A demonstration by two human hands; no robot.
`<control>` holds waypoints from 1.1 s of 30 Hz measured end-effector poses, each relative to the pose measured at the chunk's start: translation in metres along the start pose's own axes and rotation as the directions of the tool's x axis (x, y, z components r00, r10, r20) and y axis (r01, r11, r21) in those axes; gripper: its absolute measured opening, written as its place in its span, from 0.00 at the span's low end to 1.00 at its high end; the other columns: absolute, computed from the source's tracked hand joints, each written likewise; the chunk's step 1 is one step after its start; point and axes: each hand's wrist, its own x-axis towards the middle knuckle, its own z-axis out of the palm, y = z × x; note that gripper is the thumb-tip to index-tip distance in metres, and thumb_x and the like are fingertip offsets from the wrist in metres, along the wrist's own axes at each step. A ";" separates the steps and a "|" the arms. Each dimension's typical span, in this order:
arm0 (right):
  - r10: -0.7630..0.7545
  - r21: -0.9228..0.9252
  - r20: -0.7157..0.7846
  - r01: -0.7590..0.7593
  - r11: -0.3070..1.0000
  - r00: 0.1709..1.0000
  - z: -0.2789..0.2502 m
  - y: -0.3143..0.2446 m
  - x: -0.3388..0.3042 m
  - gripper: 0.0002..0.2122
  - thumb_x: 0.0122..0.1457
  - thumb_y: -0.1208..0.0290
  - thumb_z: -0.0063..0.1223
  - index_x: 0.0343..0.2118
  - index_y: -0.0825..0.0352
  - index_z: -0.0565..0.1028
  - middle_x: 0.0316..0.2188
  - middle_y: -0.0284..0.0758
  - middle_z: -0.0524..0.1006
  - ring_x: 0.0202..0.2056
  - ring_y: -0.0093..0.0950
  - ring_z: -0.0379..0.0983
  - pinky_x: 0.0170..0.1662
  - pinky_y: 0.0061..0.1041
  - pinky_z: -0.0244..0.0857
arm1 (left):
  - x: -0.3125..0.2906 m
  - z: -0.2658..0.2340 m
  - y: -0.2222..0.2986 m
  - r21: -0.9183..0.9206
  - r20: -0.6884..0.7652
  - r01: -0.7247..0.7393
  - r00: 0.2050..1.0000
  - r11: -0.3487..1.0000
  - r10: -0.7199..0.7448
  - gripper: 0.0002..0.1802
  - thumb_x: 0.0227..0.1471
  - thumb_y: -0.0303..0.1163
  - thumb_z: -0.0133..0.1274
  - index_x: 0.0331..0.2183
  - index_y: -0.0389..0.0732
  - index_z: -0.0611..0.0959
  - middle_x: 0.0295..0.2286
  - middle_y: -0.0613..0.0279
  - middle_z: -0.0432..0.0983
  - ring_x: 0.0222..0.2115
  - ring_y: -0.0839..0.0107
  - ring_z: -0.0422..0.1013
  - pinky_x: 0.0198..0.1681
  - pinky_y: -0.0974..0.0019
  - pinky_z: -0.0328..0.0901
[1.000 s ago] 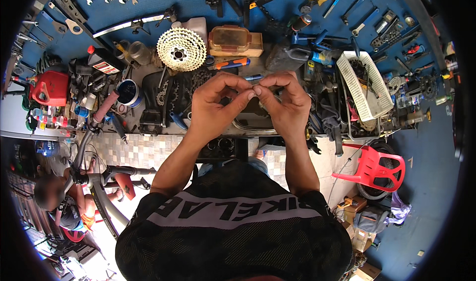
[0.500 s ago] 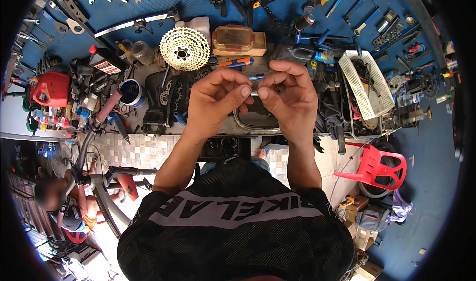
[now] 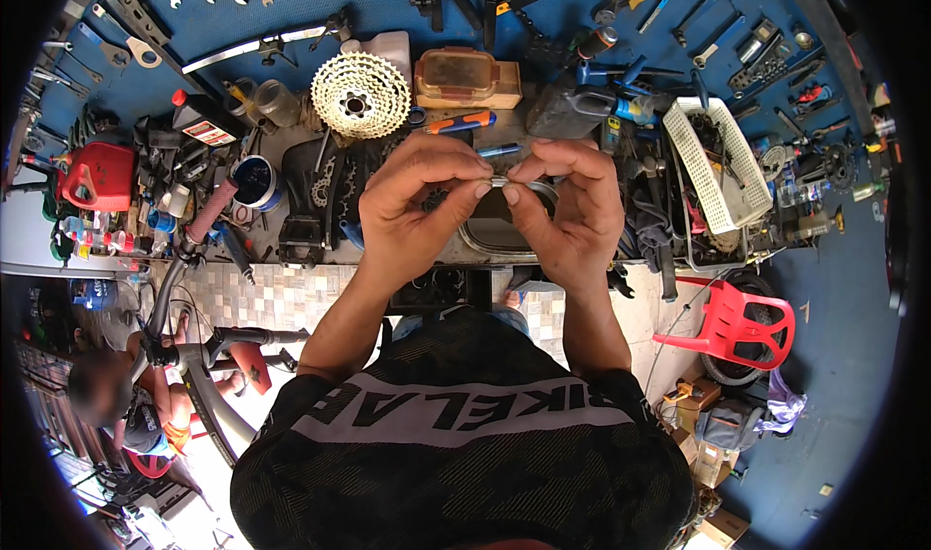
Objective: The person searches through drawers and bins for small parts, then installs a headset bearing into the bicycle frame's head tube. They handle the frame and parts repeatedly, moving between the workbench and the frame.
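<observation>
Both my hands are raised over the workbench, fingertips almost meeting. My left hand (image 3: 407, 206) pinches one side of a small, thin, silvery piece (image 3: 498, 181) between thumb and fingers. Thumb and forefinger of my right hand (image 3: 574, 206) close on its other side. The piece is too small and too covered to name. Below it, on the bench, is a metal-rimmed tray (image 3: 499, 250), partly hidden by my hands. Just beyond my fingertips lie a slim blue tool (image 3: 499, 149) and an orange-and-blue handle (image 3: 464, 123).
A large bicycle cassette (image 3: 335, 82) stands behind my left hand, beside a lidded container (image 3: 456, 73). A white plastic basket (image 3: 745, 206) with parts is at right. Left are a blue-filled tub (image 3: 257, 183), a bicycle handlebar (image 3: 208, 210) and a seated person (image 3: 145, 404). A red chair (image 3: 742, 327) stands lower right.
My left fingers have straightened out toward the small piece, and my raised right fingers have come down. A black jug behind my right hand now shows more.
</observation>
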 end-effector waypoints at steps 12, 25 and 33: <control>-0.079 -0.048 0.018 0.080 0.996 0.997 0.001 -0.004 -0.001 0.24 0.55 0.85 0.69 0.55 0.65 0.75 0.38 0.30 0.84 0.47 0.27 0.74 0.54 0.29 0.66 | -0.011 0.003 -0.008 -0.152 0.003 0.170 0.985 0.974 -0.171 0.12 0.58 0.13 0.62 0.44 0.32 0.85 0.44 0.57 0.77 0.42 0.75 0.77 0.44 0.73 0.75; 0.013 -0.049 0.011 -0.012 0.999 1.000 0.002 -0.008 -0.004 0.28 0.52 0.77 0.75 0.56 0.65 0.75 0.40 0.31 0.82 0.47 0.29 0.74 0.53 0.30 0.67 | -0.012 0.005 -0.013 -0.045 -0.062 0.020 0.998 0.999 -0.023 0.12 0.56 0.13 0.63 0.43 0.32 0.86 0.44 0.55 0.77 0.37 0.76 0.77 0.38 0.75 0.74; 0.200 -0.140 0.086 -0.187 0.972 0.976 0.000 -0.014 -0.009 0.25 0.44 0.66 0.82 0.46 0.64 0.83 0.42 0.33 0.83 0.46 0.31 0.76 0.52 0.31 0.70 | -0.012 0.002 -0.005 0.382 -0.056 -0.287 0.942 0.879 0.332 0.13 0.53 0.13 0.67 0.40 0.36 0.88 0.46 0.49 0.75 0.38 0.72 0.78 0.36 0.73 0.73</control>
